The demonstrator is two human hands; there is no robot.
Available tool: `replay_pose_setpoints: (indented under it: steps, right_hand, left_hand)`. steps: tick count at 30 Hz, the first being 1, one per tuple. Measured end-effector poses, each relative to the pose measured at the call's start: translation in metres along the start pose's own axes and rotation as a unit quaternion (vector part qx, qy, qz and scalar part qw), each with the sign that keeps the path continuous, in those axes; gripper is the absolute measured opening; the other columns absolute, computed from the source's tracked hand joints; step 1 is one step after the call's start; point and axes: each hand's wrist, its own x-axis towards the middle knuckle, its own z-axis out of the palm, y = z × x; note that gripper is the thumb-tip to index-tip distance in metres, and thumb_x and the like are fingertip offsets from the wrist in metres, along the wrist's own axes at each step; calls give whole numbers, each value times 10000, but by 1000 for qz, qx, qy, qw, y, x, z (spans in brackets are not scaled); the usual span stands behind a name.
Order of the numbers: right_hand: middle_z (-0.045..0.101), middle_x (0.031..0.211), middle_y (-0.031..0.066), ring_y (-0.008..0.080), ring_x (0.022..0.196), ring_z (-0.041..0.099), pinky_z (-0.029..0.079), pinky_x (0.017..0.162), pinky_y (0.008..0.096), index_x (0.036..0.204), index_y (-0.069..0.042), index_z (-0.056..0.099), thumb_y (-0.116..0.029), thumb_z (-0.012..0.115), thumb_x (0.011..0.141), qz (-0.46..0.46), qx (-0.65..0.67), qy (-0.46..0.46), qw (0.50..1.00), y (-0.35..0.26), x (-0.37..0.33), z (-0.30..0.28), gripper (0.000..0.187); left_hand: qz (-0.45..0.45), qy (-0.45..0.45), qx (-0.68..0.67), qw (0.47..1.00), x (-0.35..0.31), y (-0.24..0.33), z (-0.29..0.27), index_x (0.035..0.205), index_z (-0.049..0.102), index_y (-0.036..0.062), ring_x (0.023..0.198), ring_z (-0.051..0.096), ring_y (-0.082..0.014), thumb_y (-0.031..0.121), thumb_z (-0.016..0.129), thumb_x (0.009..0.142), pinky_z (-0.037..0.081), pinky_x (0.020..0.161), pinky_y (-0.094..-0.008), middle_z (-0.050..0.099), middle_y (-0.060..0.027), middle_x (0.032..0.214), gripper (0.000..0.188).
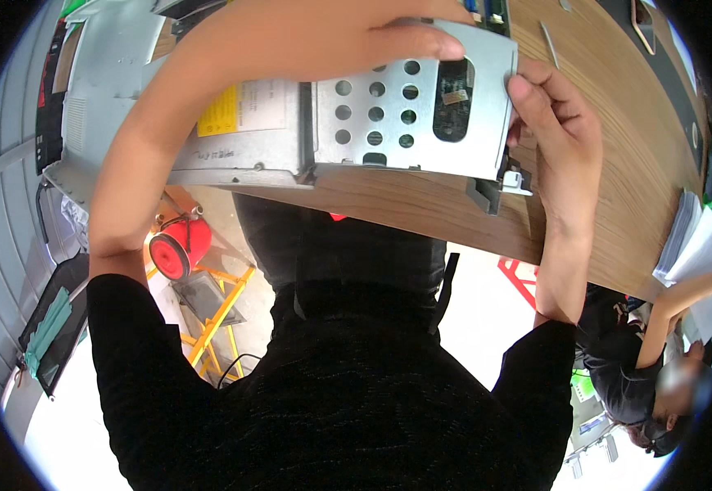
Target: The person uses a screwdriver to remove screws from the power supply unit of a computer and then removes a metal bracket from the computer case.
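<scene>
A silver metal drive cage [356, 139], with rows of round holes and one long slot, lies at the table's near edge. My left hand [413, 29] reaches across its top. The left thumb rests on the metal near the slot, and the other fingers are mostly hidden behind the far side. At the cage's right end, my right hand [565, 123] has its thumb and curled fingers closed on the edge. Beside the cage, on the left, sits a metal box with a yellow and white label [245, 110], partly covered by my left forearm. A small white clip-like piece [515, 182] sticks out below my right hand.
The wooden table [618, 180] stretches to the right, with a thin metal strip [549, 45] and a phone-like object [643, 24] on it. Grey sheet metal [102, 82] lies left. Papers [679, 237] and another person [630, 368] are at right. A red cylinder [182, 245] stands below.
</scene>
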Motion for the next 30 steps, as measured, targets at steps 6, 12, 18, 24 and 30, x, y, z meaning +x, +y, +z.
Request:
replay_pose_setpoints:
  steps: [6,12,18,24,30]
  right_hand:
    - [682,783,13,60,650,612,443,587,195,1105,-6,675,-197,656,947,20,21,-18,999,-2,1,-7,249]
    - [635,715,0,58,593,581,448,564,194,1044,-8,669,-160,650,941,82,20,-69,994,-3,-3,-2,184]
    - [589,682,-7,52,594,565,446,561,208,905,-21,631,-125,624,945,66,1,-108,992,-7,1,-4,112]
    - [586,659,-15,48,580,565,435,560,197,871,-40,631,-169,615,952,68,-15,-132,989,-7,2,-9,154]
    - [638,759,-16,46,670,590,443,619,194,971,-54,671,-211,638,946,63,6,-173,983,1,4,-17,163]
  left_hand:
    - [-79,-3,25,997,8,4,1,1184,601,-7,841,655,-342,200,527,980,508,755,-406,658,-197,919,300]
    - [-94,-100,2,991,4,12,-7,1154,621,-1,730,644,-313,227,580,965,498,674,-370,656,-180,832,299]
    - [-51,-60,3,997,-1,12,-11,1196,642,31,705,652,-281,285,639,939,502,653,-349,681,-170,862,361]
    - [-88,-79,-11,993,3,7,-11,1222,652,51,681,656,-249,299,662,925,511,638,-332,703,-162,875,387]
    - [-79,-80,-40,993,3,3,-9,1266,639,90,683,661,-194,282,667,924,523,653,-301,724,-142,892,393]
